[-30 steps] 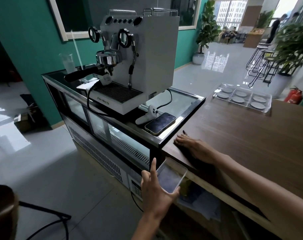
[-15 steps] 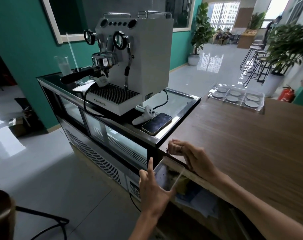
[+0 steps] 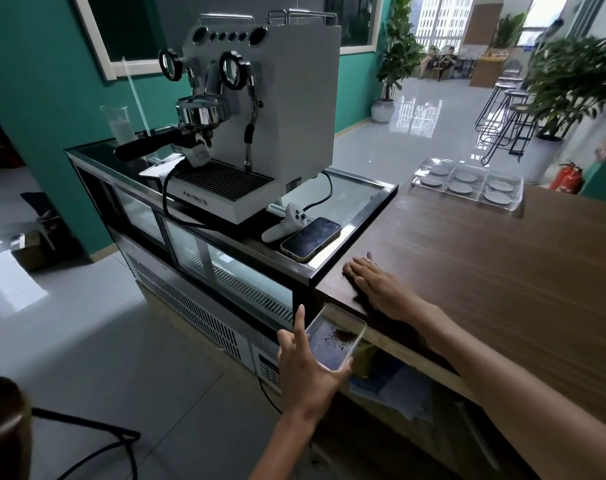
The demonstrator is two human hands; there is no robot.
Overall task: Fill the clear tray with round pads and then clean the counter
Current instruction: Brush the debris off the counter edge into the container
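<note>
A clear tray [image 3: 516, 199] with several grey round pads [image 3: 462, 187] in its compartments sits at the far edge of the brown wooden counter [image 3: 485, 271]. My right hand [image 3: 374, 284] lies flat, fingers together, on the counter's near left corner, with a few dark crumbs [image 3: 345, 270] by its fingertips. My left hand [image 3: 303, 365] holds a small clear rectangular dish [image 3: 334, 336] just below the counter's edge. Brown crumbs lie inside the dish.
A white espresso machine [image 3: 260, 116] stands on a glass-topped fridge cabinet [image 3: 360, 202] left of the counter. A phone [image 3: 310, 238] and a white controller [image 3: 284, 223] lie beside it. A shelf with papers [image 3: 391, 386] runs under the counter. A stool [image 3: 3, 427] is at bottom left.
My right hand swept to the counter's edge over the dish, then went back flat onto the counter corner. Brown crumbs now lie in the dish. The left hand stayed put.
</note>
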